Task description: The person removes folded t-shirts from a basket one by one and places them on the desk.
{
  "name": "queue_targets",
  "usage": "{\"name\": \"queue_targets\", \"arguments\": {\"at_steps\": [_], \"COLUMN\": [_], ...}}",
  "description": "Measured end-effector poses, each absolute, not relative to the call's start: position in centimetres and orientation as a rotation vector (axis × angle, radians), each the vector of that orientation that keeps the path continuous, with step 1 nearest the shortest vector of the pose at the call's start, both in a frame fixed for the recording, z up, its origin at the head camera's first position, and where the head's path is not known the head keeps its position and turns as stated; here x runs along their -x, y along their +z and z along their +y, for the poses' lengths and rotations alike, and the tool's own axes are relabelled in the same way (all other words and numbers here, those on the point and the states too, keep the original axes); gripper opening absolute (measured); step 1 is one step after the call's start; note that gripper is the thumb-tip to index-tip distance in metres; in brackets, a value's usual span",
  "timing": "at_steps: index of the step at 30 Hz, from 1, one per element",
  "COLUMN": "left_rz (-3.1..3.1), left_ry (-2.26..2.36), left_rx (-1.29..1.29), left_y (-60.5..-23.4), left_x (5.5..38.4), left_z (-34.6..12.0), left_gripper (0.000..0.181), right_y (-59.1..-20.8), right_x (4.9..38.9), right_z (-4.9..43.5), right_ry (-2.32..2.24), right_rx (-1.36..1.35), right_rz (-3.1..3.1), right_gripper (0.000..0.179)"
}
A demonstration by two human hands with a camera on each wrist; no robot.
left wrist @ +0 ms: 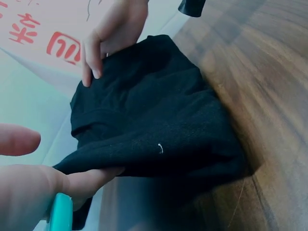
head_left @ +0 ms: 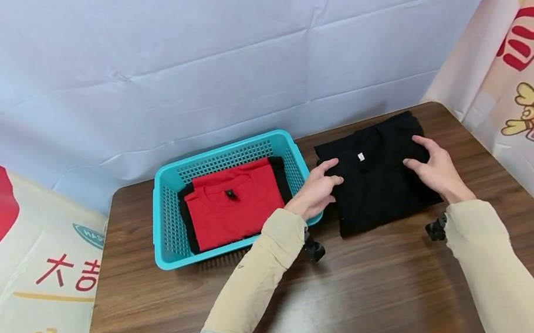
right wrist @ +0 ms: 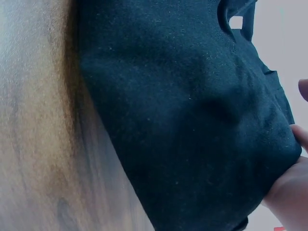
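A folded black T-shirt (head_left: 378, 188) with a small white neck label lies to the right of the basket. At its left edge is my left hand (head_left: 314, 186); in the left wrist view one digit (left wrist: 91, 180) slips beneath the raised black fabric, while another is held apart above it. My right hand (head_left: 433, 167) is at the shirt's right side, thumb and finger spread. The right wrist view has part of that hand (right wrist: 288, 185) under the cloth's edge, with another fingertip clear of the fabric. Neither hand visibly pinches the shirt.
Left of the shirt stands a turquoise plastic basket (head_left: 163, 232). A folded red T-shirt (head_left: 253, 207) lies inside on top of black cloth (head_left: 188, 222). Beneath everything is a brown wooden table (head_left: 364, 292), with a white curtain (head_left: 230, 78) behind its back edge.
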State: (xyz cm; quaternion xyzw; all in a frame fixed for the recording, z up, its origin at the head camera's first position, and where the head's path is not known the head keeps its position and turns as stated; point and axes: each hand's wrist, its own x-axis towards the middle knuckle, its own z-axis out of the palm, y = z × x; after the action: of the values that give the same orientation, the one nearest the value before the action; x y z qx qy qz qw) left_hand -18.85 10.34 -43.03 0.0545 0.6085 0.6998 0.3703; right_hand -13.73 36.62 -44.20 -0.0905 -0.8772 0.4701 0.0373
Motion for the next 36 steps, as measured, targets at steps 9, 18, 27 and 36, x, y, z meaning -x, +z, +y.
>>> {"name": "queue_targets", "arguments": {"at_steps": [9, 18, 27, 36], "left_rz": [1.638, 1.692, 1.904, 2.112], "left_ry": [1.760, 1.740, 1.579, 1.482], "left_rx": [-0.147, -0.132, -0.231, -0.260], "left_y": [-42.8, -42.7, -42.5, -41.1], "left_x": [18.5, 18.6, 18.0, 16.8], "left_z": [10.5, 10.7, 10.7, 10.7], "left_gripper": [0.062, 0.064, 0.065, 0.060], "right_y": [-44.5, -44.5, -44.5, -44.3], "right_x": [14.1, 14.6, 14.4, 14.3], "right_z": [36.4, 36.3, 36.5, 36.8], "right_ry": [1.358, 1.323, 1.340, 1.331], "right_rx": [0.234, 0.256, 0.290, 0.324], "right_rz": [-2.798, -2.759, -2.787, -2.813], "right_gripper": [0.067, 0.063, 0.062, 0.063]}}
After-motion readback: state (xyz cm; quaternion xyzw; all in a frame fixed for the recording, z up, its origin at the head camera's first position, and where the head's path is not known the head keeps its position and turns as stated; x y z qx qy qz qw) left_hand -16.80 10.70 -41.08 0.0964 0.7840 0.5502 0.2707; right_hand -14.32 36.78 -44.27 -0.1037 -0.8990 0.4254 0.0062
